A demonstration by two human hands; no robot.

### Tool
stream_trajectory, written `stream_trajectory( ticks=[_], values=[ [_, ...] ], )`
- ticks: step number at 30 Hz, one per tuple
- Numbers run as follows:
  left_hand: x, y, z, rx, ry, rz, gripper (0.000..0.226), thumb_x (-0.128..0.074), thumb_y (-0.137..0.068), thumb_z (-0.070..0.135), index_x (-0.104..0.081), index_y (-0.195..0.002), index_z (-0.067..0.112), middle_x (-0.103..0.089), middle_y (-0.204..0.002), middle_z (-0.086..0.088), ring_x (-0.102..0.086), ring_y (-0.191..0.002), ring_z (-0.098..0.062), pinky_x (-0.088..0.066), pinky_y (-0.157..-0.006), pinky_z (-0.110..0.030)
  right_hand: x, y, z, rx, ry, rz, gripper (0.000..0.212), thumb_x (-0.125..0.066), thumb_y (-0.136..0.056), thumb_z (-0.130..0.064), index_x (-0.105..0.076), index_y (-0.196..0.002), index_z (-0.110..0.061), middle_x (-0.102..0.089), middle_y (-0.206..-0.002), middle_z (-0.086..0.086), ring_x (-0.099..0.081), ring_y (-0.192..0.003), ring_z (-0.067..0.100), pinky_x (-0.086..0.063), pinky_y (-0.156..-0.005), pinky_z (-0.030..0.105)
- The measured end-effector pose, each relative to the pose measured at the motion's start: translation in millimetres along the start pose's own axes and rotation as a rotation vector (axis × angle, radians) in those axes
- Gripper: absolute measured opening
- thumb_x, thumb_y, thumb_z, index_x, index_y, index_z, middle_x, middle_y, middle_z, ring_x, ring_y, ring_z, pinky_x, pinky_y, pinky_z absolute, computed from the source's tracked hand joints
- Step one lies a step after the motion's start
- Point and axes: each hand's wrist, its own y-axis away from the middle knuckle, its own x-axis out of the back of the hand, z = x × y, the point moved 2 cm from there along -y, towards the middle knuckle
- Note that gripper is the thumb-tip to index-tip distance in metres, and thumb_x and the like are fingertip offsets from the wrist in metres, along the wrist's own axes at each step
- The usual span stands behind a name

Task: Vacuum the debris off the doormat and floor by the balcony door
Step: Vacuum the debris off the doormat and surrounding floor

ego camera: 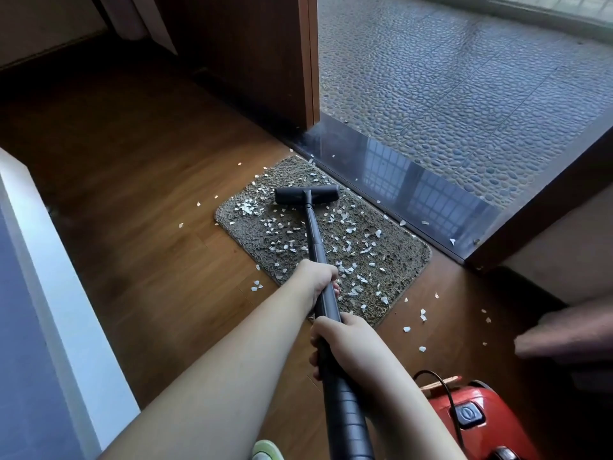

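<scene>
A grey-brown doormat point(391, 260) lies on the wooden floor point(139, 207) beside the balcony door sill. White debris flakes point(351, 242) are scattered over the mat and the floor around it. A black vacuum wand point(313, 235) runs from my hands to its floor head point(306, 195), which rests on the far part of the mat. My left hand point(320, 277) grips the wand further down. My right hand point(341, 340) grips it closer to me, just above the ribbed hose point(348, 419).
The red vacuum body point(474, 416) with a black cord stands at the bottom right. A shiny dark sill point(414, 190) and pebble-patterned balcony floor point(464, 94) lie beyond the mat. A wooden door frame point(306, 61) rises behind. A white-edged panel point(49, 277) stands left. A blurred shape point(570, 336) is at right.
</scene>
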Motion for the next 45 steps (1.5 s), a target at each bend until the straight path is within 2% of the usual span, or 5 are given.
stream_trajectory(
  ticks=[16,24,32,35,45],
  values=[
    [7.7,-21.2,13.2,-0.006,-0.052,0.013,0.021,-0.053,-0.086,-0.005,-0.048,-0.107,-0.007,-0.050,-0.061,-0.013,-0.047,-0.027,-0.012,-0.044,-0.036,-0.020,-6.8,-17.3,-12.6,-0.002,0.016,0.006,0.010,-0.050,-0.086,-0.002,-0.048,-0.079,-0.008,-0.047,-0.066,0.012,-0.049,-0.035,0.016,-0.039,-0.038,0.017],
    [12.9,-3.5,8.6,0.006,-0.041,-0.004,0.005,-0.049,-0.087,-0.009,-0.047,-0.091,-0.006,-0.049,-0.043,-0.009,-0.043,-0.024,-0.012,-0.042,-0.035,-0.020,-15.0,0.7,-7.6,0.013,-0.054,0.005,0.011,-0.050,-0.085,0.002,-0.047,-0.078,-0.006,-0.045,-0.063,0.009,-0.048,-0.038,0.016,-0.043,-0.039,0.022],
    [4.8,33.1,-12.5,0.022,-0.059,0.005,0.006,-0.050,-0.089,-0.005,-0.048,-0.095,-0.005,-0.049,-0.061,-0.011,-0.048,-0.042,-0.017,-0.042,-0.036,-0.022,-4.2,36.2,3.7,-0.015,-0.011,-0.009,0.012,-0.047,-0.086,0.004,-0.046,-0.078,-0.006,-0.044,-0.060,0.008,-0.047,-0.038,0.015,-0.040,-0.038,0.020],
    [3.6,42.5,-18.5,0.032,-0.071,-0.007,0.014,-0.050,-0.089,-0.005,-0.046,-0.103,-0.007,-0.050,-0.061,-0.011,-0.049,-0.033,-0.015,-0.042,-0.036,-0.022,-4.1,44.6,8.5,-0.018,-0.008,-0.010,0.012,-0.046,-0.086,0.004,-0.045,-0.078,-0.005,-0.042,-0.057,0.007,-0.046,-0.037,0.015,-0.040,-0.038,0.020],
    [19.7,87.0,-28.8,0.023,-0.043,0.036,0.012,-0.048,-0.092,-0.005,-0.048,-0.080,-0.001,-0.048,-0.061,-0.010,-0.047,-0.032,-0.013,-0.040,-0.035,-0.020,-12.7,74.5,24.7,-0.034,0.014,-0.056,0.011,-0.045,-0.086,0.001,-0.047,-0.078,-0.005,-0.042,-0.058,0.007,-0.045,-0.037,0.015,-0.041,-0.039,0.019]
  ],
)
